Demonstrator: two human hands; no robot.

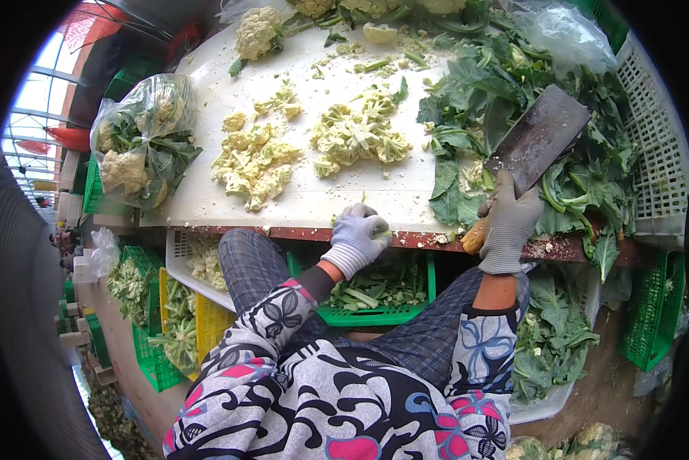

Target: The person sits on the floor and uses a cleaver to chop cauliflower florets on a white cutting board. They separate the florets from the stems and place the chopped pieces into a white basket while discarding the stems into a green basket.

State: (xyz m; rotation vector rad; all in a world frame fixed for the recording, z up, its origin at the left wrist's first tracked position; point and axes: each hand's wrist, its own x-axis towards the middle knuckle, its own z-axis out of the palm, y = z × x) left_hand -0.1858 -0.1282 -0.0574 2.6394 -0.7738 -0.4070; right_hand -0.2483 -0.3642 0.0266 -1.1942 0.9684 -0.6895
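My right hand (508, 221), in a grey glove, grips a cleaver (539, 138) by its wooden handle, the broad blade raised over a heap of cauliflower leaves (494, 86). At the near edge of the white cutting board (189, 213), my gloved left hand (358, 236) has its fingers curled on a small pale green piece, mostly hidden. Beyond it lies a pile of cut cauliflower florets (359, 135), with a second floret pile (255, 161) to its left. A whole cauliflower head (258, 33) rests at the back left, and more heads line the far edge.
Bagged cauliflowers (146, 141) stand at the board's left. Below the board's edge, a green crate (373, 316) holds stems and scraps between my knees. A yellow crate (212, 328) is at left, a white crate (658, 138) at right, and a leaf-filled white tub (545, 408) by my right leg.
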